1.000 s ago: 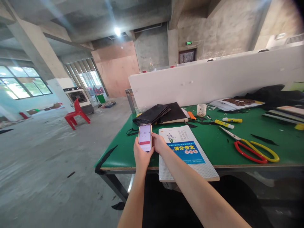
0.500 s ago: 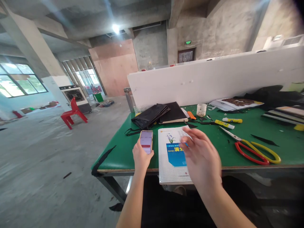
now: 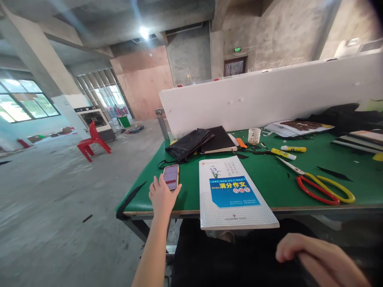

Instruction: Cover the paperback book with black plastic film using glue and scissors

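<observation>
On the green tabletop at the left lies a phone (image 3: 170, 176) with a lit screen. My left hand (image 3: 163, 193) rests at its lower end, thumb and fingers spread around it, the phone lying flat. A white and blue book (image 3: 236, 199) lies closed beside it, its lower edge over the table's front edge. My right hand (image 3: 311, 255) is low at the right, off the table, above my dark clothing; its fingers are curled together and blurred, and whether anything is in them is hidden.
Scissors (image 3: 321, 187) with red and yellow handles and two glue sticks (image 3: 283, 154) lie right of the book. Behind are a black bag (image 3: 190, 144), a black-covered book (image 3: 218, 139), a clear cup (image 3: 254, 136) and a white panel (image 3: 269, 93).
My left hand and the phone have moved left, away from the book. My right hand has left the book cover and dropped down to the right, off the table.
</observation>
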### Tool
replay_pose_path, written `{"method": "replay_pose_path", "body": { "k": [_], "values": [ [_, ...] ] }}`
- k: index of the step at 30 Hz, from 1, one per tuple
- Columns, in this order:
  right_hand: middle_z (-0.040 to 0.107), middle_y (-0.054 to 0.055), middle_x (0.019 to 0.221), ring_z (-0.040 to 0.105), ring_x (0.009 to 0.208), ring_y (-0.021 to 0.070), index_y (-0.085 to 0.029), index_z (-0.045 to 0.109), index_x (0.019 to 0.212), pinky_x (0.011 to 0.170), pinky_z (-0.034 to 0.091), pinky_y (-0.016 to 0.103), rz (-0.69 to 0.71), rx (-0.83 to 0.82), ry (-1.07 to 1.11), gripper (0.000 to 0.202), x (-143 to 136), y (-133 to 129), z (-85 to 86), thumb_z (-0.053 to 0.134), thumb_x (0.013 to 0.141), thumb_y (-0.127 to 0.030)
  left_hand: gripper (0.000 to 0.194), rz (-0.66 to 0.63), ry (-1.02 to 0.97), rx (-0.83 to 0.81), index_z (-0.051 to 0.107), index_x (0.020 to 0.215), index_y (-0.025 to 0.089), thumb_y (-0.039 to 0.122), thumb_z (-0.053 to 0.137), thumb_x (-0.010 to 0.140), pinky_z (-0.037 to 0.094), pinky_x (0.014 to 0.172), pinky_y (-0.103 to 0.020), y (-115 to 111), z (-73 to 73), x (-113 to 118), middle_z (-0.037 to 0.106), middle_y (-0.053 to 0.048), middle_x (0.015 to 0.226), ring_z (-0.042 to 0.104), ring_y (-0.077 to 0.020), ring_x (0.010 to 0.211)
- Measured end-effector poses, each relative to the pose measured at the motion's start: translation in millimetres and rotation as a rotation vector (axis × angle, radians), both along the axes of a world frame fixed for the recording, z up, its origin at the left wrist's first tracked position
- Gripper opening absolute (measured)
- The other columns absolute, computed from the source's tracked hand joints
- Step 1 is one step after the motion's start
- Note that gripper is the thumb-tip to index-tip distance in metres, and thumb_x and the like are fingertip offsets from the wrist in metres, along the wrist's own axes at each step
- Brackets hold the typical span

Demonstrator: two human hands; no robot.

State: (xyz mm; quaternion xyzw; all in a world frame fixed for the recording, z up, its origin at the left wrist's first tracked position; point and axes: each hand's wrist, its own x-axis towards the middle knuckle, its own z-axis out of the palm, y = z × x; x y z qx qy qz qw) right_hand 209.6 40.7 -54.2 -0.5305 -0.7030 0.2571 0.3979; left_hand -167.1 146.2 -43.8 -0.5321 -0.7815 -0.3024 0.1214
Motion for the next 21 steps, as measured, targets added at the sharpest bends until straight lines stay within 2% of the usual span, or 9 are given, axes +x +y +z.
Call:
{"method": "replay_pose_path", "body": {
  "k": [3,5,6,7,9,11,13,16,21],
  "values": [
    [0.065,0.007,0.107,0.061,0.099,0.0282,-0.031,0.069,0.1,0.086,0.049,0.041,0.261,-0.208,-0.448,0.029,0.0,6.5,-16.4,0.054,0.076,-0.039,0.043,-0.253,-0.006,0.26,0.043,0.124,0.019,0.036,0.05,0.085,0.034,0.101,-0.045,-42.8,-7.2,19.3,0.04,-0.014,0.135,0.037,-0.0296,0.125],
    [0.053,0.01,0.127,0.046,0.119,0.0349,-0.025,0.062,0.117,0.101,0.037,0.05,0.261,-0.276,-0.632,0.053,5.6,10.2,-39.2,0.063,0.066,-0.036,0.03,-0.401,-0.078,0.356,0.049,0.115,0.024,0.025,0.047,0.086,0.04,0.098,-0.041,-76.2,-26.5,35.8,0.05,-0.01,0.123,0.047,-0.0252,0.117],
    [0.046,0.011,0.133,0.038,0.125,0.0364,-0.023,0.059,0.122,0.105,0.03,0.052,0.261,-0.297,-0.681,0.062,8.6,11.9,-50.5,0.065,0.061,-0.034,0.027,-0.467,-0.096,0.328,0.052,0.111,0.026,0.022,0.047,0.085,0.042,0.096,-0.04,-91.3,-40.3,42.6,0.054,-0.009,0.118,0.05,-0.0243,0.113],
    [0.043,0.012,0.134,0.034,0.127,0.0369,-0.021,0.057,0.124,0.107,0.026,0.053,0.269,-0.311,-0.703,0.067,11.1,13.4,-60.5,0.066,0.058,-0.031,0.027,-0.54,-0.099,0.216,0.053,0.11,0.028,0.021,0.046,0.085,0.045,0.094,-0.039,-104.4,-55.9,47.6,0.056,-0.008,0.114,0.053,-0.0234,0.11],
    [0.05,0.013,0.129,0.041,0.123,0.036,-0.024,0.06,0.121,0.107,0.027,0.052,0.294,-0.312,-0.681,0.065,13.3,15.4,-74.9,0.065,0.056,-0.023,0.026,-0.631,-0.135,-0.114,0.058,0.106,0.029,0.021,0.043,0.086,0.05,0.086,-0.036,-123.2,-89.1,50.7,0.061,-0.007,0.108,0.058,-0.0224,0.102],
    [0.06,0.011,0.117,0.051,0.114,0.0341,-0.027,0.066,0.11,0.105,0.032,0.05,0.324,-0.306,-0.641,0.056,12.1,16.0,-81.9,0.061,0.055,-0.015,0.035,-0.583,-0.173,-0.409,0.056,0.116,0.026,0.025,0.047,0.083,0.049,0.09,-0.041,-133.2,-118.3,45.4,0.059,-0.01,0.118,0.055,-0.0268,0.11],
    [0.063,0.01,0.111,0.055,0.11,0.0314,-0.027,0.069,0.105,0.103,0.036,0.046,0.305,-0.321,-0.622,0.05,10.1,15.3,-83.6,0.057,0.058,-0.014,0.05,-0.559,-0.183,-0.637,0.053,0.124,0.021,0.028,0.055,0.075,0.042,0.098,-0.045,-138.5,-137.8,35.7,0.05,-0.012,0.131,0.045,-0.0312,0.122],
    [0.059,0.009,0.119,0.053,0.113,0.0286,-0.021,0.063,0.115,0.102,0.038,0.039,0.262,-0.429,-0.612,0.054,12.7,14.5,-81.5,0.056,0.062,-0.022,0.054,-0.542,-0.176,-0.747,0.051,0.127,0.018,0.026,0.056,0.073,0.036,0.103,-0.04,-144.5,-147.2,23.0,0.047,-0.01,0.135,0.041,-0.0291,0.125],
    [0.057,0.009,0.122,0.05,0.115,0.0319,-0.017,0.06,0.12,0.102,0.037,0.038,0.248,-0.551,-0.604,0.067,48.3,24.2,-84.3,0.065,0.054,-0.027,0.055,-0.525,-0.214,-0.727,0.045,0.13,0.02,0.013,0.048,0.075,0.038,0.096,-0.03,-149.7,-137.7,20.8,0.061,-0.007,0.115,0.055,-0.0203,0.106]
  ]
}}
